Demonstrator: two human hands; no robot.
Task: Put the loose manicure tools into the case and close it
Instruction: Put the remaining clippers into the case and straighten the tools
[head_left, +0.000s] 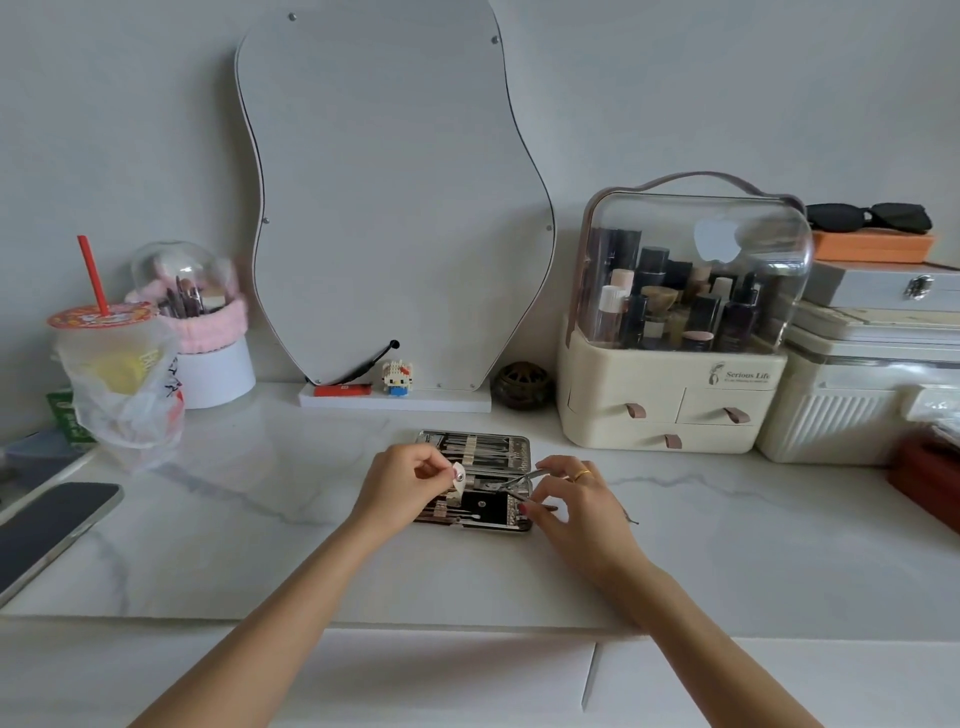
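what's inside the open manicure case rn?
The manicure case holds rows of metal tools under straps. Left hand lifts the snap strap; right hand holds nippers. Hands cover some slots.

White marble table (270, 551): open manicure case (472, 457) centre, phone (47, 530) left, bagged drink cup (117, 364), brush holder (208, 338), mirror (395, 208), cosmetics organiser (670, 395) right

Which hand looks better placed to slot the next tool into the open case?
Right. The right hand already pinches a metal tool over the case, while the left hand is busy holding up the strap.
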